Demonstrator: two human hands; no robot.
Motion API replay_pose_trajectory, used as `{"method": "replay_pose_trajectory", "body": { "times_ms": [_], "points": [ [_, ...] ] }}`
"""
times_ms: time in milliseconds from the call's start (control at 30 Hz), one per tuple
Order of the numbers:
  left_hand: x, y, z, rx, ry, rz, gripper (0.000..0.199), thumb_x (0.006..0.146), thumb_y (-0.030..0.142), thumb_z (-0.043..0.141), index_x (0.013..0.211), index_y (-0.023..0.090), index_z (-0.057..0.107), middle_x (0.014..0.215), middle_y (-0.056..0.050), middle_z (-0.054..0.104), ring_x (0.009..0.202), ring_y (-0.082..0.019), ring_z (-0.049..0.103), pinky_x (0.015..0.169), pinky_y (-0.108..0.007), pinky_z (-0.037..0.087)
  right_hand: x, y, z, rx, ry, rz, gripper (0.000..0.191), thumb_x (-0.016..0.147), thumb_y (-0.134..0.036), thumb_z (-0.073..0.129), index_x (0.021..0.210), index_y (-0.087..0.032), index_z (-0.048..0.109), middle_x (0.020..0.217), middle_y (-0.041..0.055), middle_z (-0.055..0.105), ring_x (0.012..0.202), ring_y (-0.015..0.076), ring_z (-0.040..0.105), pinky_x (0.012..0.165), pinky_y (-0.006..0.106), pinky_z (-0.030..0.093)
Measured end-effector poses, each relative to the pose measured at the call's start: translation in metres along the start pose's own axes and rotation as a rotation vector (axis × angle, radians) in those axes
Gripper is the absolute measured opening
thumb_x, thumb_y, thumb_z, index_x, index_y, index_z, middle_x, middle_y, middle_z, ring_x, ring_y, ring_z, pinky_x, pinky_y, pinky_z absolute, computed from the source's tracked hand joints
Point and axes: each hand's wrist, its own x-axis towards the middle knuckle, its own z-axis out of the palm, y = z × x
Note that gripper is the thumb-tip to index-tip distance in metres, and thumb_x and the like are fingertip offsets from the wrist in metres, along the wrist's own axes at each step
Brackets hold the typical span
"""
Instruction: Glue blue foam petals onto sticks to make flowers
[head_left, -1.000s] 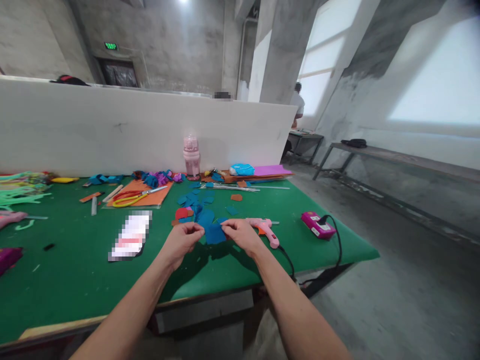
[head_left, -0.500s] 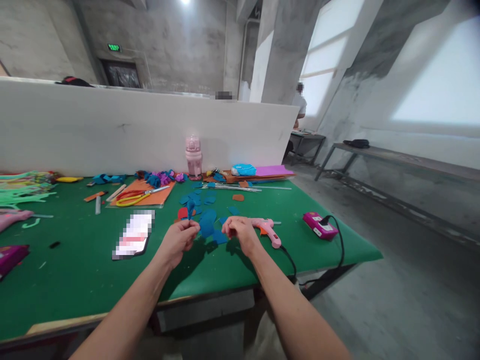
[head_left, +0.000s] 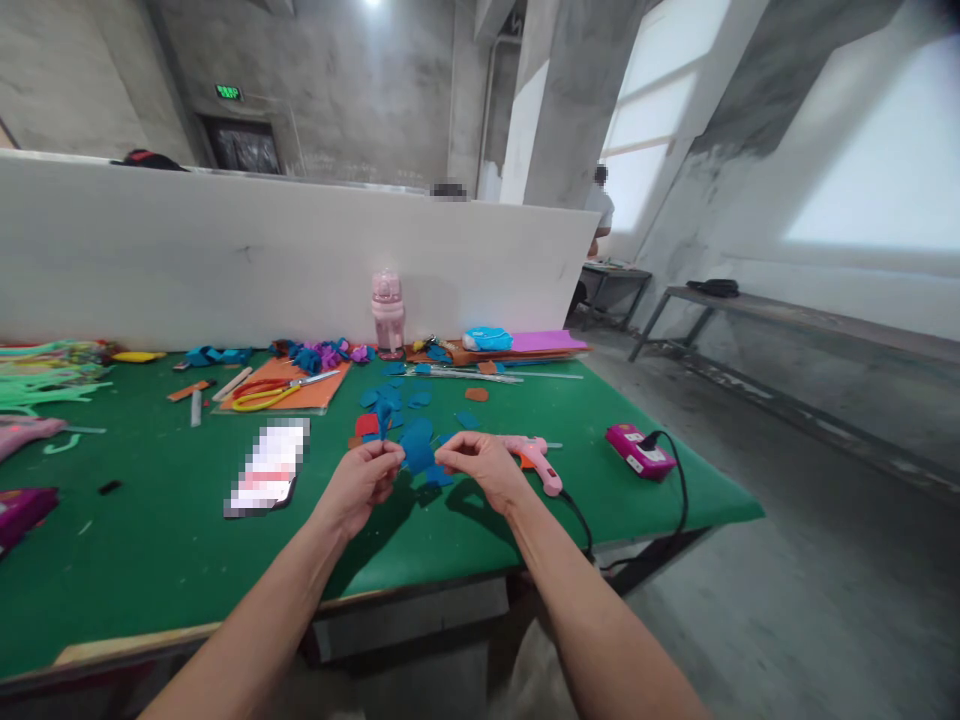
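Between the fingertips of my left hand [head_left: 364, 482] is a small rolled blue felt piece [head_left: 384, 415], standing upright. My right hand [head_left: 486, 468] is closed in a pinch just to the right; what lies in its fingertips, if anything, is too small to make out. A larger blue felt petal [head_left: 417, 440] shows between the two hands, and I cannot tell whether it touches the right fingertips. Several cut blue felt pieces [head_left: 420, 399] and a red piece [head_left: 367, 425] lie behind. A pink glue gun [head_left: 550, 478] rests right beside my right hand.
A phone [head_left: 268, 468] lies left of my hands. Scissors [head_left: 262, 398] rest on an orange sheet [head_left: 326, 400]. A pink bottle [head_left: 388, 315] stands before the white partition [head_left: 300, 250]. At right is a magenta box [head_left: 640, 451] with a plugged-in black cable [head_left: 684, 500]. A person [head_left: 602, 210] stands far off.
My right hand has moved slightly left, toward my left hand, and its fingers are now stretched into a pinch. The left hand with the rolled felt piece has barely shifted.
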Motion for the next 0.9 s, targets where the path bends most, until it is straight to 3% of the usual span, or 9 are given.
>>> {"method": "replay_pose_trajectory", "body": {
  "times_ms": [100,167,367,500,600,767,900],
  "points": [
    [0.0,0.0,-0.002,-0.042,-0.002,0.031,0.024,0.063,0.028,0.067,0.07,0.015,0.049,0.047,0.009,0.037,0.034,0.0,0.022,0.034,-0.015,0.01,-0.002,0.001,0.0,-0.227,-0.108,-0.065,0.029,0.071,-0.039,0.062,0.057,-0.014,0.061,0.056,-0.0012,0.058,0.054,0.0087,0.049,0.056,0.021,0.039],
    [0.001,0.0,-0.003,-0.068,0.002,0.058,0.022,0.064,0.028,0.067,0.069,0.015,0.049,0.047,0.009,0.038,0.033,0.0,0.021,0.033,-0.015,0.01,-0.003,0.001,0.001,-0.383,-0.189,-0.124,0.025,0.074,-0.036,0.06,0.06,-0.015,0.063,0.064,0.0005,0.062,0.057,0.0093,0.05,0.057,0.021,0.038],
    [0.0,0.003,-0.005,-0.098,-0.001,0.081,0.022,0.064,0.026,0.067,0.069,0.015,0.049,0.047,0.009,0.038,0.033,0.0,0.021,0.033,-0.015,0.011,0.002,0.008,-0.005,-0.744,-0.039,-0.171,0.015,0.078,-0.025,0.055,0.074,-0.018,0.068,0.072,0.0018,0.065,0.066,0.0134,0.055,0.062,0.024,0.039],
    [0.0,0.005,-0.007,-0.119,0.009,0.087,0.022,0.064,0.027,0.067,0.068,0.015,0.049,0.047,0.009,0.037,0.033,0.0,0.021,0.033,-0.015,0.011,-0.002,0.011,-0.012,-0.922,-0.252,-0.265,0.016,0.079,-0.023,0.054,0.083,-0.019,0.069,0.084,0.0046,0.068,0.081,0.0173,0.058,0.075,0.027,0.039],
    [0.0,0.005,-0.007,-0.112,0.003,0.084,0.023,0.063,0.027,0.068,0.068,0.015,0.049,0.047,0.008,0.038,0.033,0.0,0.02,0.033,-0.015,0.011,-0.003,0.013,-0.01,-1.006,-0.276,-0.309,0.02,0.083,-0.024,0.05,0.084,-0.018,0.069,0.089,0.0074,0.068,0.088,0.0184,0.057,0.083,0.03,0.036],
    [0.0,0.003,-0.001,-0.1,0.005,0.058,0.025,0.061,0.028,0.069,0.068,0.015,0.048,0.046,0.009,0.038,0.033,0.0,0.02,0.033,-0.015,0.01,0.007,0.016,-0.001,-0.935,-0.133,-0.278,0.019,0.083,-0.024,0.049,0.089,-0.018,0.067,0.097,0.0083,0.066,0.094,0.0185,0.055,0.086,0.032,0.036],
    [-0.002,-0.001,0.005,-0.117,-0.012,0.039,0.025,0.062,0.028,0.068,0.068,0.016,0.047,0.047,0.009,0.038,0.033,0.0,0.021,0.033,-0.015,0.01,0.009,0.012,0.008,-0.475,0.053,-0.093,0.033,0.086,-0.038,0.041,0.077,-0.016,0.063,0.076,0.0053,0.065,0.07,0.0149,0.057,0.068,0.027,0.042]
  ]
}}
